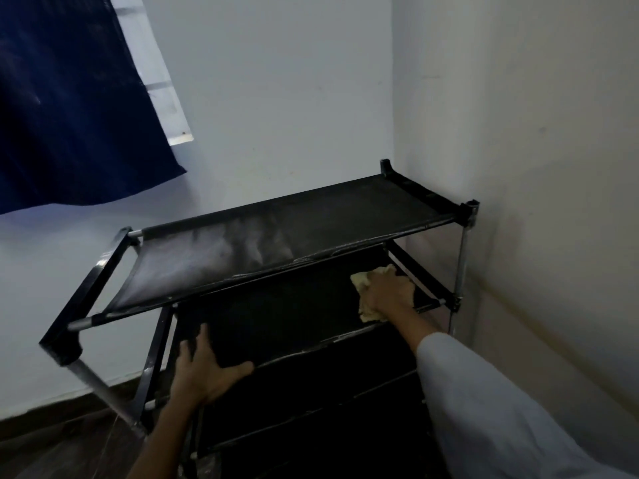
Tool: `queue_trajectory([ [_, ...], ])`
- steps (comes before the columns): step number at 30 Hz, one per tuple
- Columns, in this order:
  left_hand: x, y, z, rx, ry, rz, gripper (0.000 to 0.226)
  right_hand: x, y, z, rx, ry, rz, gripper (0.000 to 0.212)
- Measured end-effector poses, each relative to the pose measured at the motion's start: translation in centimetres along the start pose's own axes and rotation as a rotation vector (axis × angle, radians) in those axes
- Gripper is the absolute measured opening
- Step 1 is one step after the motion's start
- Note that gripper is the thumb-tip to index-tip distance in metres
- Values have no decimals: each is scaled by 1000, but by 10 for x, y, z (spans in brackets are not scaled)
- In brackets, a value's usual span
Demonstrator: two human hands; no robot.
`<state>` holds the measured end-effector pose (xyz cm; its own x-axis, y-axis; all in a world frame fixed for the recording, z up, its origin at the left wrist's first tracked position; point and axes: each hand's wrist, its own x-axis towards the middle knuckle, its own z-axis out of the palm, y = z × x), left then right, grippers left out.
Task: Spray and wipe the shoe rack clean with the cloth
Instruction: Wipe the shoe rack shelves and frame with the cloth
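A black shoe rack (pixel 103 254) with fabric shelves stands in the room's corner. Its top shelf (pixel 276 236) is dusty grey on the left half. On the second shelf (pixel 294 305), at the right end, my right hand (pixel 389 292) presses a crumpled yellow cloth (pixel 366 312) against the fabric, fingers curled over it. My left hand (pixel 204 368) rests on the second shelf's front left edge, fingers spread flat on top and thumb along the front bar. No spray bottle is in view.
White walls (pixel 518 167) close in behind and to the right of the rack. A dark blue curtain (pixel 69 115) hangs at the upper left over a window. Dark floor (pixel 52 444) shows at the lower left. Lower shelves sit in shadow.
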<state>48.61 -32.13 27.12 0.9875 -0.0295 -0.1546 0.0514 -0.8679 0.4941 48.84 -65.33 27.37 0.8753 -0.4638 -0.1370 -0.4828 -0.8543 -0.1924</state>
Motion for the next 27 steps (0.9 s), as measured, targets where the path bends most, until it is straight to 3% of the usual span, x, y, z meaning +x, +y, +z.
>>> queue_trajectory([
  [2, 1, 36, 15, 156, -30, 176, 127, -7, -19, 8, 107, 23, -37, 58],
  [5, 13, 84, 41, 254, -83, 288, 154, -14, -65, 28, 31, 74, -221, 57],
  [8, 26, 103, 62, 251, -139, 277, 163, -2, -92, 40, -82, 116, -328, 48],
  [11, 32, 99, 73, 244, -221, 190, 156, 23, -92, 37, -123, 55, -358, 47],
  [13, 35, 94, 74, 272, -256, 183, 152, 41, -87, 34, -119, 72, -329, 46],
  [16, 40, 88, 73, 304, -288, 197, 152, 74, -49, 20, 68, 201, -106, 41],
  [20, 43, 89, 76, 319, -298, 203, 148, 102, 3, 8, -65, 203, 125, 25],
  [22, 41, 91, 76, 321, -291, 210, 151, 104, -5, 11, -51, 191, 181, 15],
  [25, 38, 91, 75, 336, -272, 205, 154, 97, -38, 11, 162, 177, 273, 22],
  [27, 37, 93, 77, 343, -246, 192, 156, 80, -70, 20, 199, 145, 178, 20],
])
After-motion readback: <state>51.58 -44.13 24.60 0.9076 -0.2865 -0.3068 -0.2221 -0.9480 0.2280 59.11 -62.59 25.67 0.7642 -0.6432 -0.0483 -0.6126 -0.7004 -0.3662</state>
